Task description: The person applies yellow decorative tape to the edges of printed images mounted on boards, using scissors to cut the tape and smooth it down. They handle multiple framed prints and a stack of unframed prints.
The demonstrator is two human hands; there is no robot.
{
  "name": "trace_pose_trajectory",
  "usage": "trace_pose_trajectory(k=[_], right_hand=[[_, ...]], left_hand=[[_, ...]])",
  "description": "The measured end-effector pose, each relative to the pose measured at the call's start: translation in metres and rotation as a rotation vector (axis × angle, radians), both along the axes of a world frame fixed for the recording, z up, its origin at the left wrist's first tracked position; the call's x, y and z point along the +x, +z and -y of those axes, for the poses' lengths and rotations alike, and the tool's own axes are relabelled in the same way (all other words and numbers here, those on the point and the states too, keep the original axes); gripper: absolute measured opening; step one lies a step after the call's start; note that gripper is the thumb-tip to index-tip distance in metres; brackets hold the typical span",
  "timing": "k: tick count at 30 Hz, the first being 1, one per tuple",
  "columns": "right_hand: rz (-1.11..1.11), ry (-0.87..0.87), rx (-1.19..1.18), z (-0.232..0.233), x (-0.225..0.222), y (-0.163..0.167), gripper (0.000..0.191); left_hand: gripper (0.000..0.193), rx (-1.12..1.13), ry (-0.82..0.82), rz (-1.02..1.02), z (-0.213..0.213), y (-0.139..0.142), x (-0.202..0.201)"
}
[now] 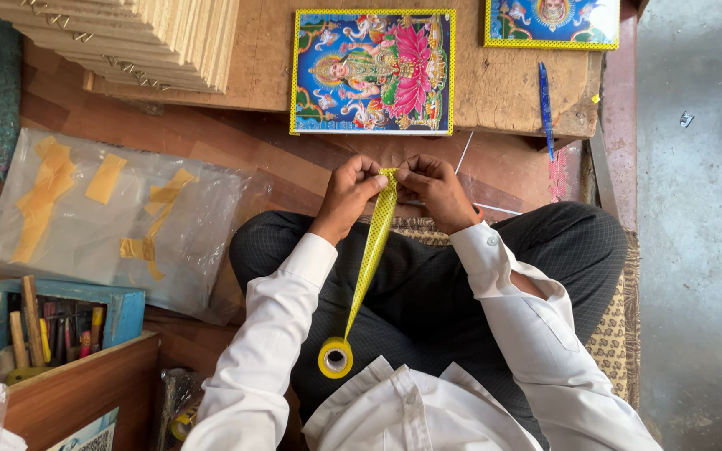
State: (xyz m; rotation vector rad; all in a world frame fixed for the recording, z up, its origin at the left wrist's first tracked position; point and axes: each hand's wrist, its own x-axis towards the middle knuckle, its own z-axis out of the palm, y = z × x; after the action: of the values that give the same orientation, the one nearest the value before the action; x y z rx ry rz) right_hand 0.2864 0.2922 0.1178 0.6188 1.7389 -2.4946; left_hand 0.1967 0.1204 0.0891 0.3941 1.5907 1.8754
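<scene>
Wooden floor; tape (375,238) between hands.

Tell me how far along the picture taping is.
Early. The print on the board already shows a yellow edge. Both hands, left hand and right hand, pinch the end of a tape strip drawn off the roll. The strip is not stuck down yet.

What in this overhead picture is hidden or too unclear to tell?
Head view only:
- Free end of the yellow dotted tape: pinched between the left hand and right hand, so fingers cover it.
- Second picture: cut off by the top edge.
- Stack of wooden boards: top cut off by the edge.
- Tools in the blue box: crowded and too small to identify.
- Tape roll: remaining amount unclear.
</scene>
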Motion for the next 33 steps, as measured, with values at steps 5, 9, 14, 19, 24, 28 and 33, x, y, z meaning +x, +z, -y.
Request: trace_pose_trajectory(k=[5, 9, 14, 19, 24, 28, 33], right_hand=[[-0.066, -0.137, 0.118, -0.01, -0.009, -0.01, 0.008], [-0.113, -0.159, 0.091, -0.015, -0.014, -0.011, 0.008], [-0.212, -0.101, 0.03, -0.017, -0.021, 0.008, 0.012], [-0.319, -0.004, 0.217, -0.02, -0.012, 0.04, 0.022], [-0.366, -0.046, 0.263, -0.011, 0.003, 0.059, 0.029], [-0.328, 0.001, 0.26, -0.02, 0.014, 0.068, 0.035], [-0.298, 0.082, 0.089, -0.025, 0.018, 0.068, 0.023]], left_hand=[[0.017, 0.133, -0.023, 0.105, -0.02, -0.002, -0.016], [0.029, 0.165, -0.048, 0.125, -0.022, 0.004, -0.018], [0.032, 0.223, -0.054, 0.213, -0.016, 0.026, -0.022], [0.03, 0.222, -0.121, 0.202, -0.001, 0.061, -0.019], [0.029, 0.149, -0.109, -0.129, 0.002, 0.089, -0.005], [0.026, 0.083, -0.119, -0.258, 0.002, 0.102, 0.004], [0.027, 0.287, -0.143, -0.015, 0.002, 0.106, 0.007]])
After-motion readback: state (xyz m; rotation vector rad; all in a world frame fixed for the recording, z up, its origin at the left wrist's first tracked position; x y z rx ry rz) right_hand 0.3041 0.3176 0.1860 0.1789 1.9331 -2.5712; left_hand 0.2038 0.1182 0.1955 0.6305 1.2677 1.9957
